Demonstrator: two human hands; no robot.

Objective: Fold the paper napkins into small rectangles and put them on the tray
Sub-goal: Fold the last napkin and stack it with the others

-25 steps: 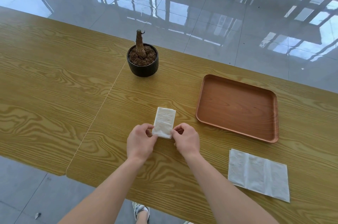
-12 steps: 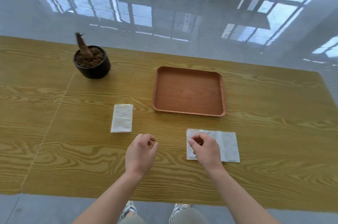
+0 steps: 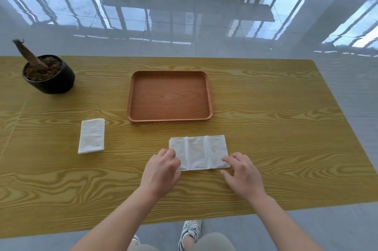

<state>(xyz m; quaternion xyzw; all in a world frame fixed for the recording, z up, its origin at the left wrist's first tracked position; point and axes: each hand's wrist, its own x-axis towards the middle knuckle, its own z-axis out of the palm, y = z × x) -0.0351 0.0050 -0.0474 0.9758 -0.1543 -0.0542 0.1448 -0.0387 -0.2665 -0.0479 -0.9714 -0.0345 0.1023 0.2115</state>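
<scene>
A wide white napkin (image 3: 198, 152) with two vertical creases lies flat on the wooden table, just in front of the brown tray (image 3: 169, 116), which has nothing in it. My left hand (image 3: 161, 171) covers the napkin's near left corner, fingers curled onto it. My right hand (image 3: 241, 173) rests with its fingertips on the near right corner. Whether either hand pinches the paper cannot be told. A napkin folded into a small rectangle (image 3: 92, 135) lies to the left, apart from both hands.
A black pot (image 3: 51, 80) of soil with a bare stump stands at the table's far left. The table's right end (image 3: 337, 128) and near edge border a glossy tiled floor. My shoes (image 3: 190, 230) show below the near edge.
Both hands left the small folded napkin, which stays on the table at the left, and moved right to the wide napkin. They now sit on its two near corners.
</scene>
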